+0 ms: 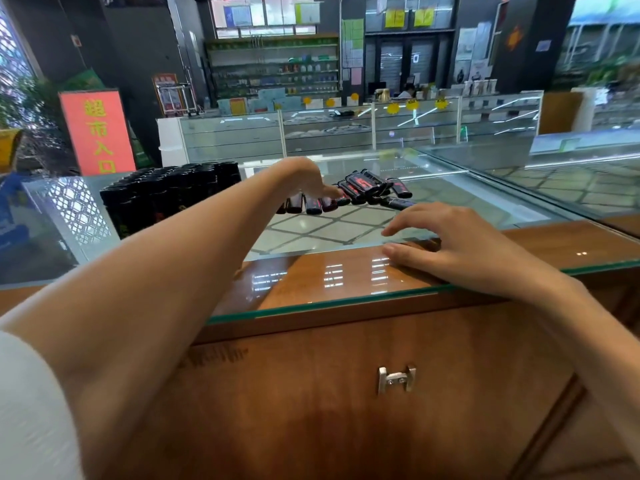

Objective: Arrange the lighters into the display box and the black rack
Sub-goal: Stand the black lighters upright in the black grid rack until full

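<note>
While the right hand (460, 244) rests spread at the surface's (311, 278) near edge, the left hand (304, 181) touches loose lighters (363, 188) mid-surface, grip unclear; black rack (166, 195) by the left edge.

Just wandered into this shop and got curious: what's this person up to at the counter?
A person is sorting lighters on a glass counter. Their left hand reaches over a loose pile of black lighters, fingers bent down onto the nearest ones; whether it grips any is unclear. The right hand rests open on the counter's near edge. At the left stands a black holder packed with upright lighters.
</note>
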Demonstrator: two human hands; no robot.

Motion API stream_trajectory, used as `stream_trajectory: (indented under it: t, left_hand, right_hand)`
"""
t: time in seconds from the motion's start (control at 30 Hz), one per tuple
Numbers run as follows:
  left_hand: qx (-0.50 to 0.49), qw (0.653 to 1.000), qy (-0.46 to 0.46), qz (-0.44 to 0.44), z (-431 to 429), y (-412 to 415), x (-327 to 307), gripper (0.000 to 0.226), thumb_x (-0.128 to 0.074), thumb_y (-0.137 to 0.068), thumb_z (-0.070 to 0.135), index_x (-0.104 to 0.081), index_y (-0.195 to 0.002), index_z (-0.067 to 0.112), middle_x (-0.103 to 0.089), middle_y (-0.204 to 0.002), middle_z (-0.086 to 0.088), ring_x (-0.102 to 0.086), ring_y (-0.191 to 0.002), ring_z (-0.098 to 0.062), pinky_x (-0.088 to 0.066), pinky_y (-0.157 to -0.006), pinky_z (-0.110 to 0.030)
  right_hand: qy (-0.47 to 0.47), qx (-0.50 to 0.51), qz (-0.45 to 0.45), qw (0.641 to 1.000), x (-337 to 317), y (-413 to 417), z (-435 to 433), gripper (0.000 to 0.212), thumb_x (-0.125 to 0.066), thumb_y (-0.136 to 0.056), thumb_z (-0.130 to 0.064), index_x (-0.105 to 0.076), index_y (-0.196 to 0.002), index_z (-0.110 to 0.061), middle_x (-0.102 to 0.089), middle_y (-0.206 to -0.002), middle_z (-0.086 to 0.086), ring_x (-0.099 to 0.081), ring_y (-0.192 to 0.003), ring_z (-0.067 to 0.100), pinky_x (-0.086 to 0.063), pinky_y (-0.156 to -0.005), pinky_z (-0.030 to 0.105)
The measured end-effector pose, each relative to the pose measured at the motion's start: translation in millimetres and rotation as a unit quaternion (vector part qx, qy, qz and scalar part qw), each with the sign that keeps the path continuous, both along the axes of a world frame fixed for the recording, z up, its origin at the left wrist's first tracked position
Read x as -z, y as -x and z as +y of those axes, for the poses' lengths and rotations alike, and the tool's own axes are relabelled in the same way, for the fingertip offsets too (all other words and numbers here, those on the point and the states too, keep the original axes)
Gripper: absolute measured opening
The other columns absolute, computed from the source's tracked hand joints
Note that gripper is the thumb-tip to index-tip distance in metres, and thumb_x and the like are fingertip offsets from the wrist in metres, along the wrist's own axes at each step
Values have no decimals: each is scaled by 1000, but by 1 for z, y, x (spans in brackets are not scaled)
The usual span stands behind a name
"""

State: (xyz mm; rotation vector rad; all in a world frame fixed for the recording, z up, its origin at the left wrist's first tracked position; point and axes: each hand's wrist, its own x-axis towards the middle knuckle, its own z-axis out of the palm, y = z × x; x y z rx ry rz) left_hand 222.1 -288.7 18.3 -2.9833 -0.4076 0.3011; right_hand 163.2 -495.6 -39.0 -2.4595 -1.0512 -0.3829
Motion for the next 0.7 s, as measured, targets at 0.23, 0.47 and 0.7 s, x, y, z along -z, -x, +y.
stream_trajectory:
  t: [0.23,0.47,0.7]
  left_hand:
    - [-50,997,49,18,-7,1,-6,62,-42,-98,40,-33,-138,-6,-39,-142,-25,-46,-122,-35,-37,-101,-36]
    - [-37,999,-2,1,-2,5,1,60,-36,-99,42,-40,-133,-7,-50,-131,-22,-50,-119,-31,-42,-93,-32]
    - [24,1000,-12,13,-16,9,-6,27,-43,-96,27,-56,-88,6,-49,-68,-6,-53,-61,-23,-36,-46,-21]
  right_hand:
    - [-5,-44,16,999,0,3,-1,59,-45,-72,-69,-65,-112,-31,-59,-116,-17,-50,-109,-2,-38,-88,16]
    - [-5,-43,18,999,1,2,-2,58,-45,-73,-69,-64,-112,-32,-59,-117,-16,-51,-110,1,-42,-92,27]
    - [-14,-44,29,998,1,3,-1,60,-45,-71,-69,-66,-111,-29,-61,-114,-14,-53,-108,2,-44,-93,30]
